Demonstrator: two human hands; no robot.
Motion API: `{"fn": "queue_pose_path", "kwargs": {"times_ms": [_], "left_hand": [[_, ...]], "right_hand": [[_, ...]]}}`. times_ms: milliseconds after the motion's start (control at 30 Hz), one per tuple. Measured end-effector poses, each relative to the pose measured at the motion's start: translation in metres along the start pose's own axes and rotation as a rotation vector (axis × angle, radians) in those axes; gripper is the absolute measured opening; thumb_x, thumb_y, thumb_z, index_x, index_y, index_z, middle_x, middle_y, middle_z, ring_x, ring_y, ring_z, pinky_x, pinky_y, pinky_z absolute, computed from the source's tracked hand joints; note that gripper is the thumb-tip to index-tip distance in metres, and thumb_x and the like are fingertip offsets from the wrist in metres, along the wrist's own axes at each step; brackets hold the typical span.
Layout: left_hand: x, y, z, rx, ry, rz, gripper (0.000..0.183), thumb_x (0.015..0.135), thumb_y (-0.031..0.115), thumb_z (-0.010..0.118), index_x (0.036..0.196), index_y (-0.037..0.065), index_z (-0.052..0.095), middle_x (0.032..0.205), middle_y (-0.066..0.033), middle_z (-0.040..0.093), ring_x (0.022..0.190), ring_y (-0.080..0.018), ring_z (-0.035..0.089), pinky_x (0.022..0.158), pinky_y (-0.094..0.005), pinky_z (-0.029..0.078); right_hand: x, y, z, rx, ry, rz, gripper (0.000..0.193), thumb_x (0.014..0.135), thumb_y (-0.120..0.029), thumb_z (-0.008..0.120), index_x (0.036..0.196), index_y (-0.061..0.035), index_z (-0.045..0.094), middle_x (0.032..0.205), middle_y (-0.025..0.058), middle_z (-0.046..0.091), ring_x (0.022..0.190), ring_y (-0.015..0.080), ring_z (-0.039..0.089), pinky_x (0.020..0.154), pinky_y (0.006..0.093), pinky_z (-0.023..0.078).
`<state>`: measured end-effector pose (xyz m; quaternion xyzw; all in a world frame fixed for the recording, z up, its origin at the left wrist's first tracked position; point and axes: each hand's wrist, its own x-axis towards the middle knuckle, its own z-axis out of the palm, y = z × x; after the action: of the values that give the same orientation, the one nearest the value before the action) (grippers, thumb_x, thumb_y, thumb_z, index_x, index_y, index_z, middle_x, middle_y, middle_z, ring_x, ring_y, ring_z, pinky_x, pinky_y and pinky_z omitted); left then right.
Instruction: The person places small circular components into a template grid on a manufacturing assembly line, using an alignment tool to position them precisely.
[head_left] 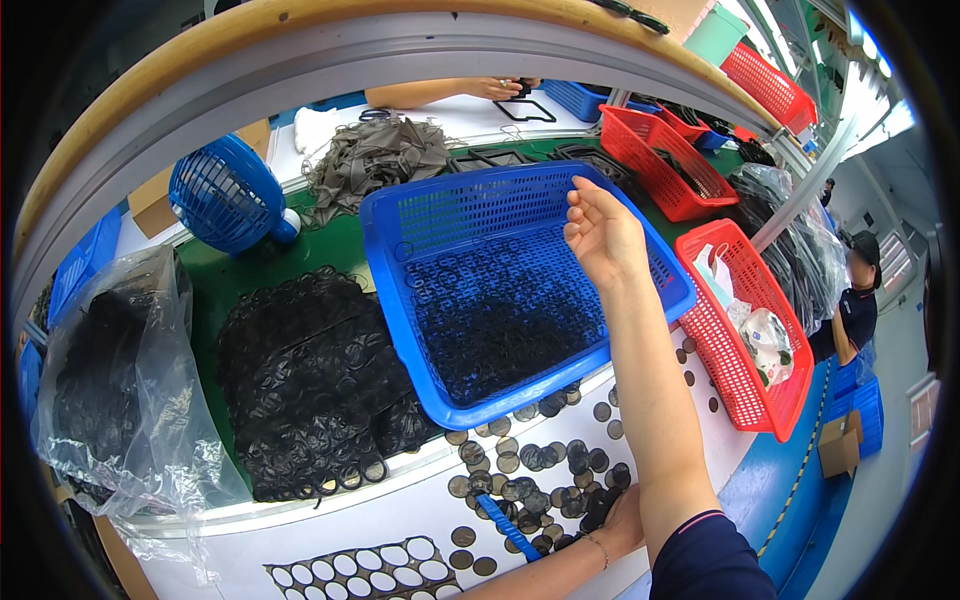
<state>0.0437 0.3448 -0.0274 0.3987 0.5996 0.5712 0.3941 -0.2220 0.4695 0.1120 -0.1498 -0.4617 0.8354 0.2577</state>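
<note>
My right hand hovers over the right part of a blue plastic basket, fingers loosely curled and apart, with nothing visible in them. Many thin black rings lie heaped in the basket. Lower down, my left hand rests on the white table among dark see-through discs, beside a small dark clump of them. My right forearm covers its fingers, so its grip is hidden. A blue strip-like tool lies among the discs, left of that hand. A dark sheet with round cut-outs lies at the near edge.
Left of the basket is a large pile of black ring pieces, then a clear plastic bag with black material. A blue fan stands behind. Red baskets flank the right. Across the table, another person's hands work by grey scraps.
</note>
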Motion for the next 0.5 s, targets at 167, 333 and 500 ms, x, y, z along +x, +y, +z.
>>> {"fn": "queue_pose_path", "kwargs": {"times_ms": [167,333,500], "left_hand": [[0.002,-0.005,0.002,0.009,-0.035,-0.063,0.026,0.089,0.019,0.055,0.101,-0.003,0.061,0.105,-0.0273,0.063,0.103,-0.0427,0.059,0.086,-0.0439,0.048],[0.000,-0.008,0.006,-0.006,0.032,-0.005,0.026,0.088,0.020,0.056,0.101,-0.003,0.061,0.104,-0.0280,0.063,0.102,-0.0430,0.059,0.085,-0.0444,0.048],[0.000,0.009,-0.009,0.101,-0.038,0.061,0.027,0.088,0.020,0.057,0.104,-0.002,0.060,0.103,-0.0266,0.063,0.100,-0.0439,0.058,0.085,-0.0449,0.048]], "right_hand": [[-0.001,0.001,-0.002,0.005,-0.010,0.002,0.030,0.088,-0.012,0.061,0.115,0.0017,0.060,0.089,0.0052,0.061,0.074,0.0118,0.055,0.063,0.0257,0.047],[-0.001,0.003,0.003,-0.009,-0.010,0.002,0.030,0.088,-0.012,0.061,0.115,0.0019,0.060,0.090,0.0054,0.061,0.074,0.0115,0.055,0.063,0.0256,0.047],[0.001,0.001,0.000,-0.019,-0.010,-0.003,0.031,0.087,-0.011,0.061,0.115,0.0018,0.060,0.090,0.0056,0.061,0.074,0.0122,0.056,0.064,0.0265,0.047]]}}
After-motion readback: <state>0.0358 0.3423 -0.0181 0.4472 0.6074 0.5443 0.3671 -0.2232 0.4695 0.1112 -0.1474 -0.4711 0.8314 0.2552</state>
